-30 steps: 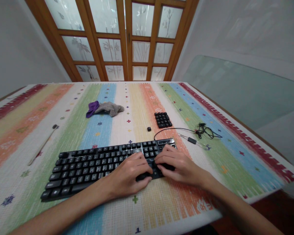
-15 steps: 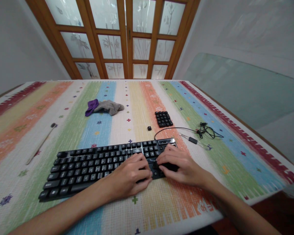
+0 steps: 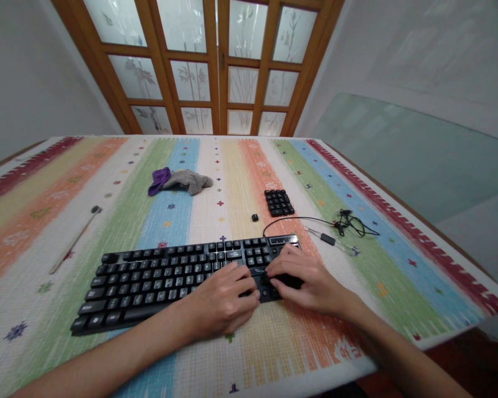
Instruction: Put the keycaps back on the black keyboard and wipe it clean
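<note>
A black computer keyboard (image 3: 149, 282) lies on the striped tablecloth, its right end partly bare of keycaps. My left hand (image 3: 226, 301) rests on its lower right part with fingers curled against it, the thumb by the front edge. Over the number pad area is my right hand (image 3: 309, 279), thumb and fingers drawn together at the arrow keys. Whatever small dark piece is between those fingertips is hard to make out. Beyond the keyboard sits a block of loose black keycaps (image 3: 279, 203), with a single keycap (image 3: 255, 217) to its left.
The keyboard's cable (image 3: 352, 224) is bundled at right, near a wire keycap puller (image 3: 327, 239) with a dark handle. A thin brush (image 3: 74, 240) lies at left. Farther back is a grey and purple cloth (image 3: 186, 181). Paneled doors (image 3: 216, 66) stand behind the table.
The view has shifted slightly, so everything on the table appears a little to the right. Both hands keep nearly the same places on the keyboard, with only small finger movement.
</note>
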`<state>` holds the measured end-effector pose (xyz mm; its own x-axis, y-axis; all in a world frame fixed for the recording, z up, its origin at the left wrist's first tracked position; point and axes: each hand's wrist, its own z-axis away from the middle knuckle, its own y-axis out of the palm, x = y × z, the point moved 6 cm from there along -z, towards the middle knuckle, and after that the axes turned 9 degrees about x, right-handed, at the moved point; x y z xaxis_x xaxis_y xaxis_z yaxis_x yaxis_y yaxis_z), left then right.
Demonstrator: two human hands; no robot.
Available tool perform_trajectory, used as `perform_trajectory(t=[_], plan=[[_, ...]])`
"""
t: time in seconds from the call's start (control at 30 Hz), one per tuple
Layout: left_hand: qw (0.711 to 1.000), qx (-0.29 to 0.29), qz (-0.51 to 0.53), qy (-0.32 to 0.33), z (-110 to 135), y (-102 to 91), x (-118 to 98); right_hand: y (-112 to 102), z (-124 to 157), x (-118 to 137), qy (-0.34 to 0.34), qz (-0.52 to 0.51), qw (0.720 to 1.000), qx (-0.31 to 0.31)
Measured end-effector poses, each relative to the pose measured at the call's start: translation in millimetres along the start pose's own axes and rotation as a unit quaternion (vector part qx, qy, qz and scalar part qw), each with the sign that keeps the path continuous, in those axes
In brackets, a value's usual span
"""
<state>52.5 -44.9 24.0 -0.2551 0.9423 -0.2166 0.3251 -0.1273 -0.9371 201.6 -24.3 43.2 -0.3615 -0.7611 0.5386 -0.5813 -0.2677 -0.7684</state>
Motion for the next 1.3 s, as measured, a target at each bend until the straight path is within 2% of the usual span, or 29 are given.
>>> perform_trajectory(t=[0.37, 0.53, 0.67, 0.8, 1.07, 1.3], plan=[[1.0, 0.006, -0.007, -0.004, -2.5, 0.2, -3.8, -1.1, 0.3, -1.9, 0.023, -0.011, 1.0, 0.0], [0.997, -0.008, 0.075, -0.027, -3.0, -4.2, 2.2, 1.9, 2.2, -2.0, 0.025, -0.017, 0.999, 0.01], [0.985, -0.014, 0.16, -0.063, -1.8, -5.0, 11.9, 7.0, 1.7, -0.1, 0.015, -0.005, 1.0, 0.026], [0.973, -0.044, 0.2, -0.104, -0.6, -3.6, 19.9, 9.5, 0.9, 1.4, 0.008, 0.009, 1.0, 0.028], [0.964, -0.05, 0.209, -0.154, -2.1, 2.4, 25.9, 9.9, 0.4, 1.1, 0.003, 0.035, 0.999, 0.033], [0.965, -0.059, 0.199, -0.162, -4.8, 5.1, 27.0, 10.9, -1.1, 8.2, 0.012, 0.068, 0.996, 0.05]])
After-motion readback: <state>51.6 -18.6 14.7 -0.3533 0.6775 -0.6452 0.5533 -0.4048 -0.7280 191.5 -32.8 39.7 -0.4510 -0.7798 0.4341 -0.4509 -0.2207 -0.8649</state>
